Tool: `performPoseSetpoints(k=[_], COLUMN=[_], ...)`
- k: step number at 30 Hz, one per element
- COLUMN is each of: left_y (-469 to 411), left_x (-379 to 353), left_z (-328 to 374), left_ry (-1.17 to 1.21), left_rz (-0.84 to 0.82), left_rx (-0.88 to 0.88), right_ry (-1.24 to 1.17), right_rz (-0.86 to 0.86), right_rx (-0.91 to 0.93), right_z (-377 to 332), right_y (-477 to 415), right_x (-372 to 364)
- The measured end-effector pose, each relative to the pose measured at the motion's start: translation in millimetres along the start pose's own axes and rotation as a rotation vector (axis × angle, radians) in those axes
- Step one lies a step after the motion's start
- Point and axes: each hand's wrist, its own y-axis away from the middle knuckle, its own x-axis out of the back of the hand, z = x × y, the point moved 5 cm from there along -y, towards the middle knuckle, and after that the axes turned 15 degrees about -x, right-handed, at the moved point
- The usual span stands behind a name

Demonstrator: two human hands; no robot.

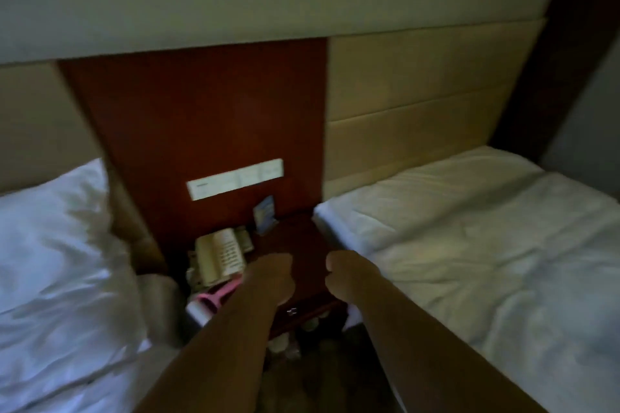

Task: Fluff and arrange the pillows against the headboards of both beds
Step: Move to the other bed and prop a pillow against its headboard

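The right bed (486, 245) is your biggest worry: nothing lies against its headboard (419, 94), and no second pillow shows anywhere, so you could count the job finished with only one side dressed. On the left bed (67, 355) the pillow (43, 225) sits up by the left headboard (33, 124), rumpled and slumped toward the gap. Tug it carelessly and I think it slides off that edge, down beside the nightstand (302, 245). Your left hand (271, 273) and right hand (342, 275) both hover over the nightstand, well apart from the pillow, fingers curled into fists with nothing visible in either. A wide sweep from there toward either bed could catch what stands on the top: the phone (218, 258) near the left rim, the pink roller (218, 298) just in front of it and half under your left forearm, or the small card (265, 213) propped upright at the back. The roller looks nearest to going over the front edge. The picture is dim and smeared, so judge reach cautiously. As for what holds things, the drawer (302, 307) is shut and its contents hidden, and the open shelf below it carries a few pale, rounded items too dark to identify.
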Motion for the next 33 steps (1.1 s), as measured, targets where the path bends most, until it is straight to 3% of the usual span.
performPoseSetpoints(k=[9,12,16,19,23,27,33], left_y=[-104.6,-113.8,-117.5,-139.1,-182.0,-237.1,-245.5], left_x=[-39.5,-69.2,-105.9,-124.4,-145.3,-166.3,-182.0], left_z=[336.0,438.1,535.1,575.2,586.8,593.9,640.4], left_ry=[-0.175,-0.195,-0.211,-0.254,-0.295,-0.395,-0.372], left_rz=[0.012,-0.003,-0.079,-0.135,-0.227,-0.356,-0.446], left_rx=[-0.447,-0.601,-0.833,-0.957,-0.993,-0.995,-1.123], right_ry=[-0.187,-0.257,-0.275,-0.373,-0.474,-0.375,-0.259], right_rz=[0.225,0.200,0.423,0.164,0.154,0.205,0.116], right_rx=[-0.439,-0.623,-0.772,-1.007,-1.107,-1.196,-1.321], right_z=[338.2,436.9,524.3,568.6,584.9,603.4,633.8], right_y=[29.9,51.8,72.9,63.9,64.0,62.2,66.9], right_x=[75.6,64.1,60.4,27.5,16.2,17.8,27.2])
